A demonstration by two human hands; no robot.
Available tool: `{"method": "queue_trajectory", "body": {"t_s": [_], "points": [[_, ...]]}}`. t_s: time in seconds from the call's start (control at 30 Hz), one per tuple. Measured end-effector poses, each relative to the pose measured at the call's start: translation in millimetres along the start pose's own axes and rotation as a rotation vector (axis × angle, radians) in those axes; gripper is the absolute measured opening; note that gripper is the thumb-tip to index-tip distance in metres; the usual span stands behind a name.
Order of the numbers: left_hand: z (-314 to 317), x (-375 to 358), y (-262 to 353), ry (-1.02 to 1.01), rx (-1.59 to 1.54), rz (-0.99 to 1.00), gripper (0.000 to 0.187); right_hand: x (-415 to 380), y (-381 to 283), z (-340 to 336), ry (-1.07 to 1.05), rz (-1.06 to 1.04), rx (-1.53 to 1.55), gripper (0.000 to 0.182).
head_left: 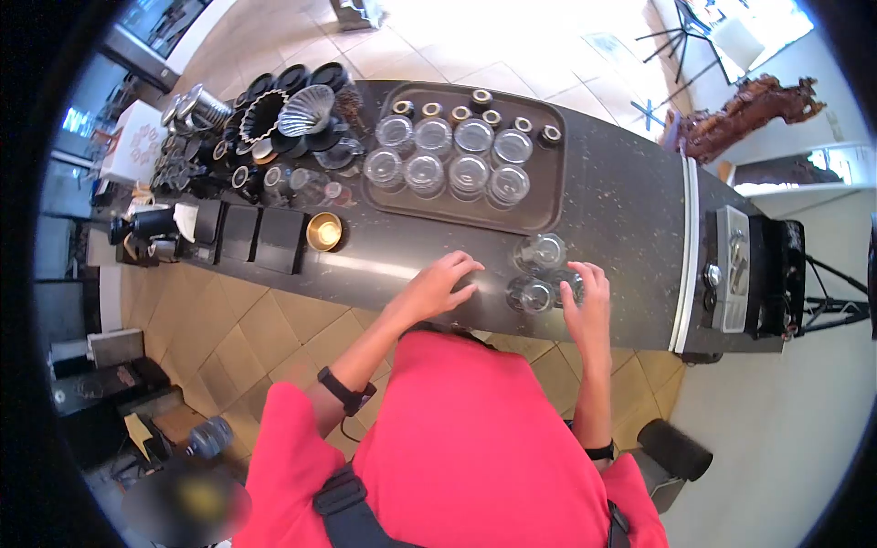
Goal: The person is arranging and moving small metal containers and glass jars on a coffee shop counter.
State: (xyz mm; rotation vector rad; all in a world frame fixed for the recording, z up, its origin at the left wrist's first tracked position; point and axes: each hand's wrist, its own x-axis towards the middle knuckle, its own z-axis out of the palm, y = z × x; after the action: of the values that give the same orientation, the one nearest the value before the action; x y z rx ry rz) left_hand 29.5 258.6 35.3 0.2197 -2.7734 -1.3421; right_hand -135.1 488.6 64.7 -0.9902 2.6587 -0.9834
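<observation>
My left hand (443, 286) hovers over the counter's front edge with nothing in it, thumb and fingers apart. My right hand (589, 301) has its thumb and fingers around a clear glass (569, 282), which they partly hide. Two more clear glasses stand close to that one: a rear glass (543, 250) and a front glass (531, 295). Behind them, a brown tray (553, 196) holds several clear glasses (470, 173) in two rows. Along the tray's far side are several small jars (459, 115) with pale round tops.
The dark counter (621, 201) carries a gold bowl (324, 232), black flat trays (280, 239) and a cluster of drippers (306, 111) and glassware at left. At right, a metal tray (734, 265) with utensils stands past a white strip (687, 265). A water bottle (210, 437) lies low at left.
</observation>
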Motion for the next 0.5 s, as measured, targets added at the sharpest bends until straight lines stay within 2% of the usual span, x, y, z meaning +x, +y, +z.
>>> {"method": "queue_trajectory", "body": {"t_s": [0.23,0.3,0.33,0.4,0.43,0.5], "points": [[28,41,36,-0.009,0.062,0.149,0.044,28,-1,19,0.021,-0.061,0.01,0.054],[38,44,45,-0.116,0.121,0.131,0.056,43,-2,25,-0.037,-0.136,-0.009,0.063],[44,45,48,-0.122,0.125,0.138,0.056,50,-1,27,-0.028,-0.131,-0.008,0.063],[58,43,48,-0.144,0.274,0.129,0.068,60,1,33,-0.256,-0.093,-0.102,0.072],[64,43,47,-0.159,0.29,0.126,0.075,65,1,36,-0.317,-0.071,-0.143,0.069],[72,43,45,-0.159,0.317,0.11,0.076,74,2,43,-0.366,-0.074,-0.161,0.067]]}}
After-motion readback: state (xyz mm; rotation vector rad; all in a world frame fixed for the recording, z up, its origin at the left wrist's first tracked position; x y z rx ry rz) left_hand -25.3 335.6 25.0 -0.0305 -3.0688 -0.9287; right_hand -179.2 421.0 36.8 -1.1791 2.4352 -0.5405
